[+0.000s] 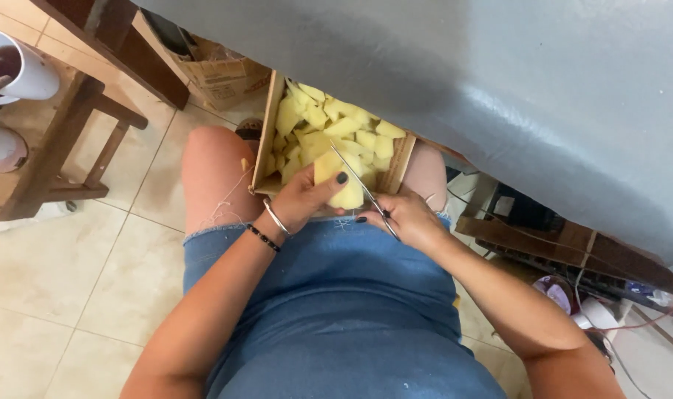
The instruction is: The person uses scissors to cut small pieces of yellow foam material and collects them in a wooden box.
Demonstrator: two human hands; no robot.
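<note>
A: Between the fingertips: left hand (301, 201) pinches a yellow foam piece (338, 181), thumb on top. Right hand (410, 220) is clenched round the scissors (362, 186) handles.

B: Scissors axis?

A: Long axis diagonal, tips pointing up-left, away from the right fingers, lying across the foam piece.

B: Around them?

A: Just beyond the fingers, a shallow cardboard tray (266, 133) on the lap, full of yellow foam offcuts (329, 129). A grey table edge (499, 96) overhangs and hides the tray's far side. Further left of the left hand, a brown cardboard box (218, 74) on the floor, wooden stool (55, 148), white cup (26, 70).
</note>
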